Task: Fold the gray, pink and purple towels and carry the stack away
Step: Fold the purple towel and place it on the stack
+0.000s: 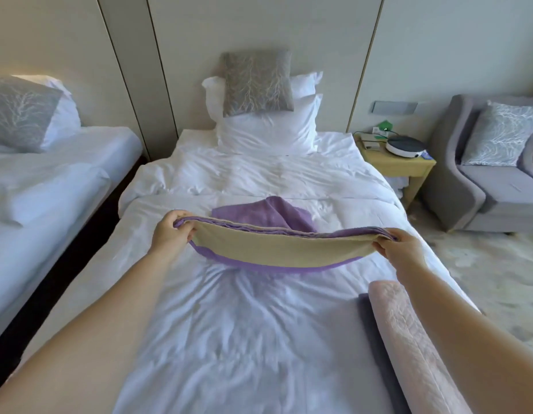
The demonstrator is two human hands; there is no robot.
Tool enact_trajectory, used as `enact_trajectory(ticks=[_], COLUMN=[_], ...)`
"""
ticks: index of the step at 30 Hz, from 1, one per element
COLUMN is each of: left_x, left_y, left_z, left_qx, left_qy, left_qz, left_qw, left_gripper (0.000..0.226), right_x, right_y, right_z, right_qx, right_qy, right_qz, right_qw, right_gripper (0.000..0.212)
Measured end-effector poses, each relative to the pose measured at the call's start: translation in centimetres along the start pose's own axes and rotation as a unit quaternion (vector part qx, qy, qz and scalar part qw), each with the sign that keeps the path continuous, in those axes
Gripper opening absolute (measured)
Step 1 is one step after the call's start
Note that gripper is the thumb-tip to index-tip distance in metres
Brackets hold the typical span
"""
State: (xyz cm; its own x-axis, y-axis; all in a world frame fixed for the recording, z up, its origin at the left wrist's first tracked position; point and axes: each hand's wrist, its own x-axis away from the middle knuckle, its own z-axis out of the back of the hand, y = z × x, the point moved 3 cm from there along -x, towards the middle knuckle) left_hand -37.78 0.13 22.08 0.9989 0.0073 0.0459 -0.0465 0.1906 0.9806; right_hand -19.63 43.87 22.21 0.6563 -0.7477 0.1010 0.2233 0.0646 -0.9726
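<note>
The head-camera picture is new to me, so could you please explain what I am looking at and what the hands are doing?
There is no machine here: a person wears a wide-angle camera on the head, looking forward and down along both bare arms. The left hand and right hand each pinch one end of a purple towel, showing a beige face, lifted over a white bed; its far part trails onto the bedding. At lower right lies a folded pink towel on top of a gray towel. A nightstand and an armchair stand to the right.

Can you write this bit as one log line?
step: folding purple towel | left hand, right hand: gripping its ends | pink towel: folded
</note>
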Motion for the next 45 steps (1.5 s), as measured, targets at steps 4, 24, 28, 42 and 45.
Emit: enact_trajectory(ticks=[4, 24, 28, 42, 45], left_x=[6.1, 33.8, 38.1, 41.6, 41.3], left_y=[-5.3, -25.0, -27.4, -31.9, -31.8], left_z=[1.2, 8.4, 9.0, 3.8, 1.8], left_qx=[-0.087, -0.452, -0.485, -0.608, -0.590], left_qy=[0.001, -0.036, -0.028, -0.077, -0.105], left_qz=[0.022, 0.073, 0.072, -0.112, -0.160], left_qw=[0.996, 0.889, 0.871, 0.783, 0.784], left_gripper=[0.019, 0.023, 0.023, 0.046, 0.047], right_x=[5.8, 27.3, 30.0, 34.4, 34.8], right_y=[5.1, 27.3, 30.1, 34.8, 35.2], right_z=[2.6, 12.2, 13.8, 10.9, 9.1], right_qx=[0.099, 0.498, 0.505, 0.626, 0.616], right_qy=[0.008, -0.156, -0.151, -0.201, -0.209], right_qz=[0.003, 0.053, 0.055, 0.195, 0.247], right_qw=[0.995, 0.851, 0.848, 0.728, 0.718], right_gripper=[0.028, 0.010, 0.014, 0.033, 0.042])
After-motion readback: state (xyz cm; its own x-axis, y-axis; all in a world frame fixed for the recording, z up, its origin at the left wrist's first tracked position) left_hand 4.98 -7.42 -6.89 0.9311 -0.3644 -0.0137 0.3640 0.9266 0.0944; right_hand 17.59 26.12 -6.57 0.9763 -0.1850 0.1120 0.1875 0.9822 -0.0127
